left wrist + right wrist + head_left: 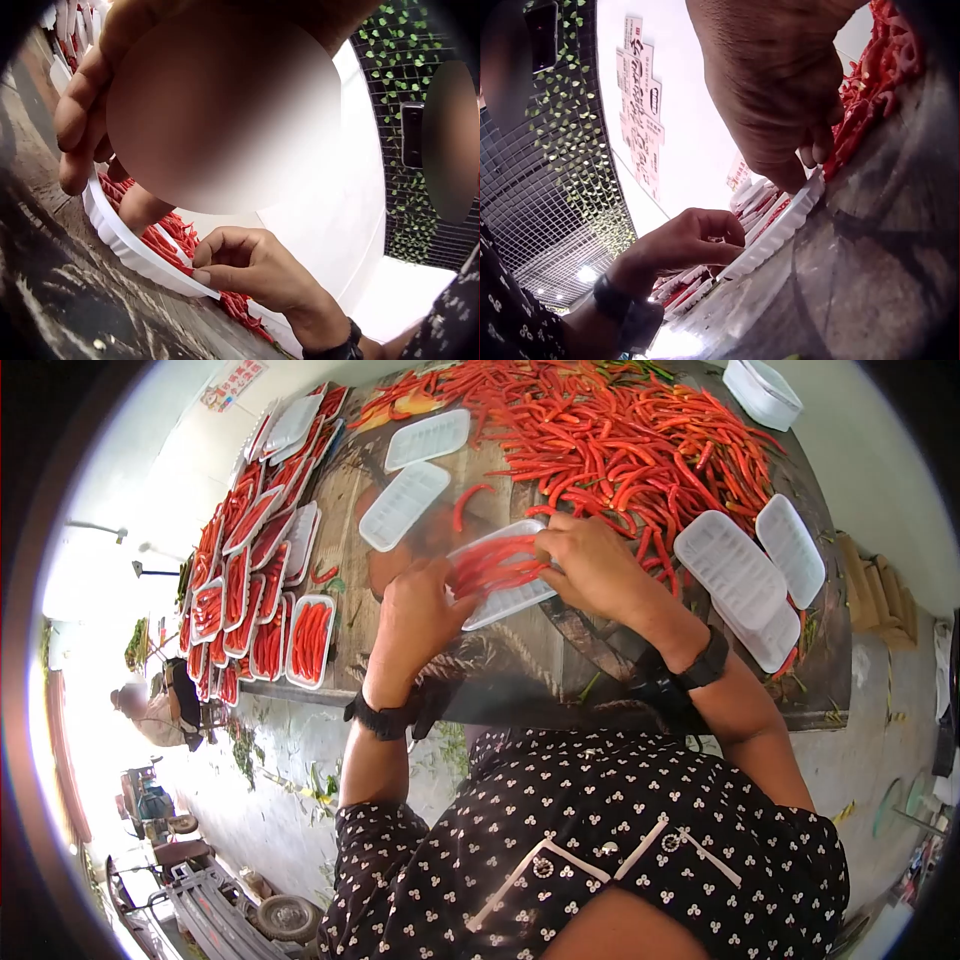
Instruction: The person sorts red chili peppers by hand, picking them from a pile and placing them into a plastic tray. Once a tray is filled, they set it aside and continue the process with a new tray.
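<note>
Several red chili peppers lie lengthwise in a white ribbed foam tray on the table in front of me. My left hand is at the tray's left end, holding the pepper ends; its thumb is inside the rim against the peppers. At the opposite end my right hand pinches the other pepper ends between thumb and index finger, close over the rim. In the right wrist view both hands bend over the tray, with the peppers mostly hidden behind its wall.
A big heap of loose chili peppers covers the table's back. Filled pepper trays are stacked at the left. Bare trays lie behind and at the right. A stack of white trays stands at the back right corner.
</note>
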Available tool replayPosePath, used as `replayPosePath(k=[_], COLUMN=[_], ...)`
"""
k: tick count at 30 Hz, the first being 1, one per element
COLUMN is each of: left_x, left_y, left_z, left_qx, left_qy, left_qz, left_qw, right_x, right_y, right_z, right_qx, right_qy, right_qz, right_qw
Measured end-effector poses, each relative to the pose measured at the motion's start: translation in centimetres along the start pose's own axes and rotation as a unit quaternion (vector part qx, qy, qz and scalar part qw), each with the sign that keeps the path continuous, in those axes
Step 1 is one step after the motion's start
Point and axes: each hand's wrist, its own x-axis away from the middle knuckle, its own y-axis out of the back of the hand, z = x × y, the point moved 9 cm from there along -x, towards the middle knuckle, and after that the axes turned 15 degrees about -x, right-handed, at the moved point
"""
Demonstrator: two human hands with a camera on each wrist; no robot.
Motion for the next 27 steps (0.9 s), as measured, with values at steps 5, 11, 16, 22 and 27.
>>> replayPosePath(k=[5,11,16,22,27], left_x=[-0.3,-1.0,-0.9,-1.0,-1.4], left_y=[0.2,0.3,1.4,2.5,2.1], left_z=[0.0,-0.2,0.2,-0.3,-1.6], left_qx=[-0.013,-0.015,-0.041,-0.032,-0.024], left_qy=[-0.010,-0.002,0.006,0.017,-0.006], left_qz=[-0.017,0.015,-0.002,-0.012,0.000], left_qw=[1.000,1.000,0.999,0.999,1.000], right_x=[0.1,-0.1,-0.3,0.8,0.8], right_y=[0.2,0.5,4.3,9.1,8.8], right_z=[0.2,0.0,-1.1,-4.0,-5.3], right_qx=[-0.005,0.009,0.031,0.157,0.215], right_qy=[0.017,0.022,-0.007,-0.035,-0.061], right_qz=[-0.021,-0.018,-0.069,-0.149,-0.131], right_qw=[1.000,1.000,0.997,0.976,0.966])
